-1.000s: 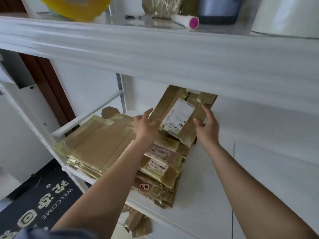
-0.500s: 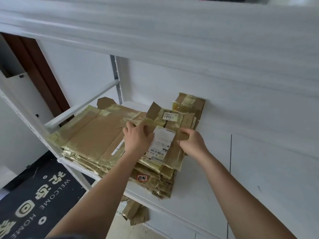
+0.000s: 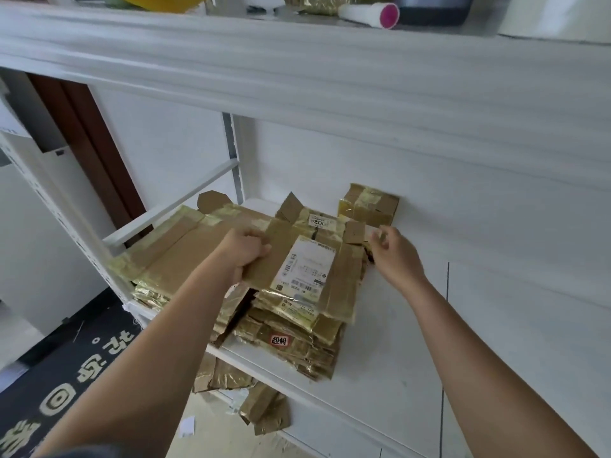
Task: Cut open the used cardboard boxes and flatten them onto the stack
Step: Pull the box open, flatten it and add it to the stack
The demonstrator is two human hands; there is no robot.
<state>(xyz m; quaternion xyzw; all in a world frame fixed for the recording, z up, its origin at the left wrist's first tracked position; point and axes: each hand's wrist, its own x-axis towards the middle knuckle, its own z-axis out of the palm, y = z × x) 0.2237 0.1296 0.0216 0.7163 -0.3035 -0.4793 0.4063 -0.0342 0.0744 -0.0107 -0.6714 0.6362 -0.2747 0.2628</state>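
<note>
The labelled flattened box (image 3: 307, 269), raised a second ago, now lies atop the stack (image 3: 291, 338) on the shelf (image 3: 373, 385), left hand (image 3: 246, 252) gripping its left edge, right hand (image 3: 393, 249) loosely open, apparently letting go: placement nearly done.

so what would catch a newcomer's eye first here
Probably the heap of flattened, tape-covered brown cardboard boxes on the white shelf, with a white shipping label on the top piece. The left hand grips that piece's edge, while the right hand hovers at the stack's far corner.
</note>
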